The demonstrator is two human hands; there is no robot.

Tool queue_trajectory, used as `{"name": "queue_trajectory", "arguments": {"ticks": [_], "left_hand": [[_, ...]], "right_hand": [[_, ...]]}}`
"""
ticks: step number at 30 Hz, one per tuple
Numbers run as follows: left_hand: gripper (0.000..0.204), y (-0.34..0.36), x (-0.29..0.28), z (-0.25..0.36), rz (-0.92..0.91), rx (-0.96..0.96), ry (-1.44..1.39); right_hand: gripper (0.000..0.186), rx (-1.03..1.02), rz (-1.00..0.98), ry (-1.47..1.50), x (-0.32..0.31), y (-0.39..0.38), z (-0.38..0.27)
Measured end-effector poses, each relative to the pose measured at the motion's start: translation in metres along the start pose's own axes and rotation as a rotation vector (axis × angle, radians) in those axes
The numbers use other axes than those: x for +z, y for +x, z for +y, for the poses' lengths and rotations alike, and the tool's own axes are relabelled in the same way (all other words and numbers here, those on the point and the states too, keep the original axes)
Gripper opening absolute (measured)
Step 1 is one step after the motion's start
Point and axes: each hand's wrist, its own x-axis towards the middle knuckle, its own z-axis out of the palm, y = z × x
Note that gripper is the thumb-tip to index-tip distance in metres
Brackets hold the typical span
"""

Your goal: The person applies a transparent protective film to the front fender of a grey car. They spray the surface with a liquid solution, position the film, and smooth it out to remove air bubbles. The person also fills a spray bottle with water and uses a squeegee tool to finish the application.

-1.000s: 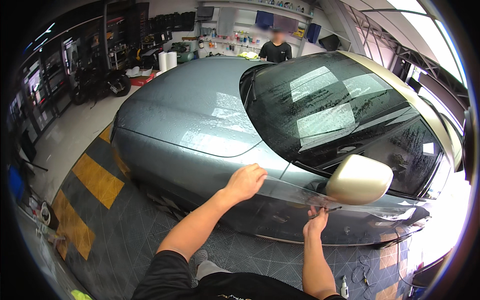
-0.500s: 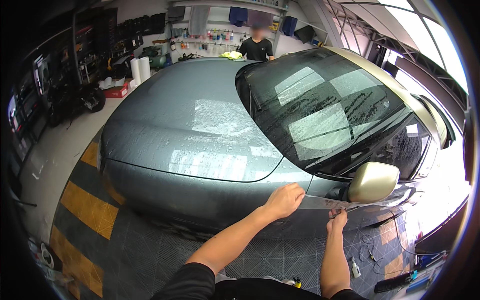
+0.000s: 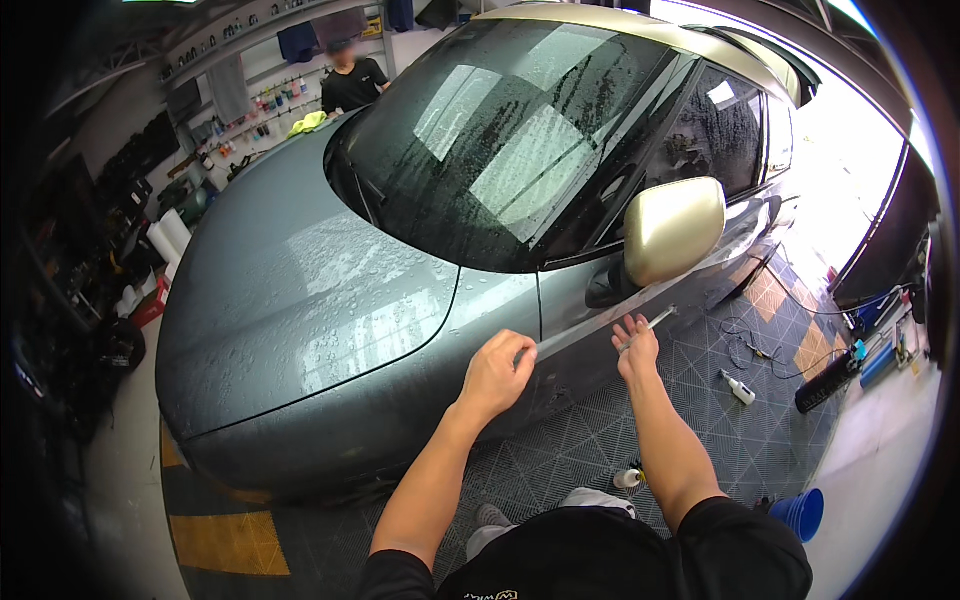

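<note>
A blue-grey car [image 3: 400, 330] with a gold roof stands before me, water beads on its hood and windshield. Along its side, below the gold mirror [image 3: 675, 230], runs a loose strip of clear film [image 3: 575, 348]. My left hand [image 3: 495, 372] pinches the strip's edge, closed, just off the fender. To its right, my right hand [image 3: 638, 350] is held palm up beneath the mirror, fingers partly curled. A slim, light-coloured tool [image 3: 662, 317] sticks out from its fingers; its exact kind is too small to tell.
A white bottle [image 3: 738, 388] lies on the tiled floor [image 3: 600, 430] near a dark cord [image 3: 745, 340]. Another bottle [image 3: 628, 478] stands by my feet, a blue bucket [image 3: 797, 515] at lower right. A person [image 3: 350, 88] is across the hood near a yellow cloth [image 3: 308, 122].
My view has turned right, so the car sits further left and the mirror looks larger. My hands have come away from the body panel, and the right hand has turned more palm up.
</note>
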Motion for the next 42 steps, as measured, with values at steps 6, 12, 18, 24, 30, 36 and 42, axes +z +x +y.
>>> {"name": "queue_trajectory", "arguments": {"ticks": [6,12,18,24,30,36,42], "left_hand": [[0.01,-0.032,0.014,0.007,0.044,-0.084,0.111],[0.01,-0.035,0.022,0.024,0.214,-0.168,0.195],[0.012,-0.025,0.027,0.035,0.317,-0.181,0.261],[0.013,-0.017,0.03,0.027,0.335,-0.234,0.225],[0.012,-0.012,0.024,0.014,0.29,-0.19,0.157],[0.014,-0.004,0.015,-0.004,0.225,-0.203,0.097],[0.011,0.006,0.017,-0.015,0.179,-0.202,0.07]], "right_hand": [[0.048,0.11,-0.118,0.027,-0.022,-0.003,0.006],[0.045,0.174,-0.243,0.042,-0.021,0.003,0.004],[0.043,0.214,-0.327,-0.081,-0.054,-0.006,-0.007],[0.038,0.215,-0.264,-0.213,-0.108,-0.011,-0.019],[0.035,0.181,-0.172,-0.186,-0.134,-0.021,-0.03],[0.035,0.122,-0.203,-0.212,-0.089,-0.048,-0.027],[0.036,0.068,-0.292,-0.326,-0.066,-0.063,-0.012]]}}
